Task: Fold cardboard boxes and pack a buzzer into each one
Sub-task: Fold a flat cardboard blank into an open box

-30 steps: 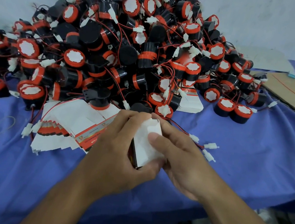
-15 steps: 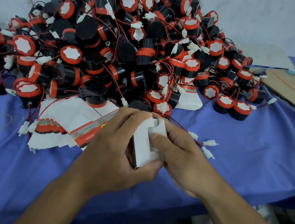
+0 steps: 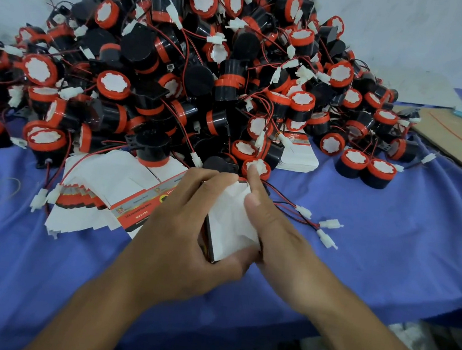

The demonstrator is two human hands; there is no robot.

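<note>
Forefinger of right hand (image 3: 283, 239) newly upright, thumb seemingly atop box (image 3: 229, 227).

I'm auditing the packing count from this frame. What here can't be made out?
1. Inside of the box, head view: covered by its white flaps, the left hand and the right hand; a buzzer inside cannot be confirmed.
2. Print on the flat cartons, head view: too small and blurred to read.
3. Top of the buzzer pile, head view: cut off by the upper edge.
</note>
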